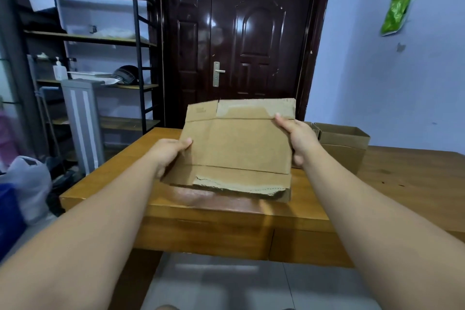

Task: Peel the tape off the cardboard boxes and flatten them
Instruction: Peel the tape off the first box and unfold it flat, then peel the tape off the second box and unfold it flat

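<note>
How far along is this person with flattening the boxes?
One box already looks flattened, and torn patches along its flaps suggest the tape has been peeled off. The left hand and right hand hold it by its side edges above the wooden table. At least one open box stands on the table behind, not yet flattened.

1. No text, brand, number or sign can be read anywhere in the view.
2. The flattened brown cardboard box (pixel 237 145) carries a small rectangular stamped mark near its upper left corner, too faint and blurred to make out.
3. The green foil packet (pixel 396 14) hanging on the pale blue wall shows no legible print.
4. The white pump bottle (pixel 60 71) on the metal shelf unit (pixel 100 38) shows no legible label.
</note>
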A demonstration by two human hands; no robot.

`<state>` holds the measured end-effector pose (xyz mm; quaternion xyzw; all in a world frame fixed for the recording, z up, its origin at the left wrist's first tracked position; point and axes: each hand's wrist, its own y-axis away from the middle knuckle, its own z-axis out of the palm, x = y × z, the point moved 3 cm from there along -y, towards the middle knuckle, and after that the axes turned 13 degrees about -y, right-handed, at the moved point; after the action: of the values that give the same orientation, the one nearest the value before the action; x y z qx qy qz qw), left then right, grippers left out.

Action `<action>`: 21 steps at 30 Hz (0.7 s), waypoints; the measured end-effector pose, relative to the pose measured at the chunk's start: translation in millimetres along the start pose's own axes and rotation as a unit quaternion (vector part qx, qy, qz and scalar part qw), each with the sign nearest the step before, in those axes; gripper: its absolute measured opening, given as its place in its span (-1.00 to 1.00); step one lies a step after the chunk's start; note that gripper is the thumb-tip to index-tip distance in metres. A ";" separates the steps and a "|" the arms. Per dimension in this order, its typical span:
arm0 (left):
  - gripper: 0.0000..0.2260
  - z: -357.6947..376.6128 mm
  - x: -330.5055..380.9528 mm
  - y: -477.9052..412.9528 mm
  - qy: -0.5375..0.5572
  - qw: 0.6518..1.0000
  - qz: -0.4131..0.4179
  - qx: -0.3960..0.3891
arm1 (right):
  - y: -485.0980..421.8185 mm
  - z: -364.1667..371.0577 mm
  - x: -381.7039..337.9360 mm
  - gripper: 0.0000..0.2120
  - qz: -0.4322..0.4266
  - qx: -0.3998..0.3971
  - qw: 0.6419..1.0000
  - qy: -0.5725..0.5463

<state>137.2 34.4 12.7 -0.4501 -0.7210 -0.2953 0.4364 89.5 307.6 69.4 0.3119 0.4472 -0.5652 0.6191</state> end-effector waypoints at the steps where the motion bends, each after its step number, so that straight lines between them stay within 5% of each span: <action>1: -0.76 -1.2 -4.3 3.1 0.006 1.000 -0.007 -0.016 | -3.2 -8.0 1.5 -0.85 0.000 0.026 1.000 -0.002; 4: -0.81 1.4 -10.5 3.1 0.057 0.998 -0.021 0.002 | -10.3 -30.3 16.0 -0.66 0.029 0.093 0.995 0.024; 7: -0.86 12.1 -11.9 1.7 0.089 0.994 -0.056 0.026 | -11.3 -41.6 39.8 -0.61 0.087 0.079 0.976 0.186; 12: -0.60 32.3 -23.9 -7.8 0.035 0.993 -0.107 0.045 | -12.7 -48.2 58.5 -0.44 0.099 0.056 0.951 0.289; 14: -0.56 38.4 -28.9 -15.4 -0.032 0.992 -0.096 0.074 | -16.3 -53.1 62.5 -0.36 0.077 0.050 0.916 0.391; 17: -0.41 47.2 -36.9 -26.1 -0.184 0.979 -0.048 0.075 | -21.7 -56.7 74.9 -0.51 0.090 0.007 0.857 0.507; 21: -0.53 75.2 -32.2 -37.3 -0.396 0.916 0.048 0.043 | -38.0 -58.3 100.4 -0.48 0.088 -0.058 0.746 0.658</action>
<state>83.0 67.7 -50.8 -0.5453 -0.8242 -0.0401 0.1474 36.7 310.9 -40.7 0.6079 0.7461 -0.1356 0.2353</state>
